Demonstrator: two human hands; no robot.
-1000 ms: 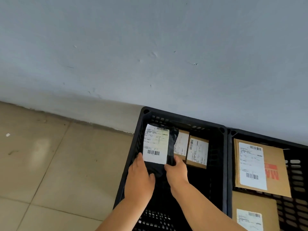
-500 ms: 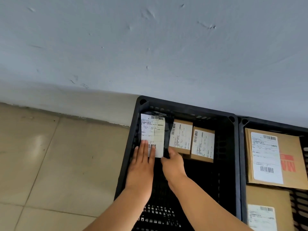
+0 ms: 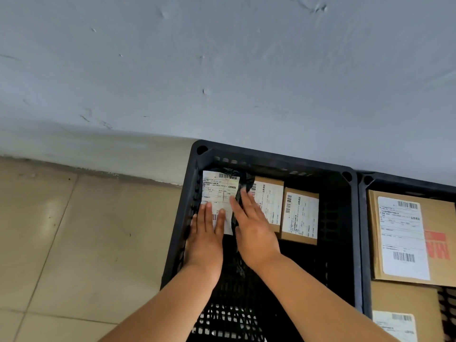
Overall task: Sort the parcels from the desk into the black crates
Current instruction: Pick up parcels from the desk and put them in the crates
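A black bag parcel with a white label lies in the far left corner of the left black crate. My left hand lies flat on the label's lower part, fingers straight. My right hand presses flat on the parcel's right edge, fingers spread. Two small cardboard boxes with labels stand to the right of it in the same crate.
A second black crate on the right holds a large labelled cardboard parcel and another box below it. Both crates stand against a grey wall. Beige floor tiles lie to the left.
The bag parcel was lowered from my grip into the crate's far left corner. Both hands have opened and now lie flat on it; my right hand slid up onto its right edge.
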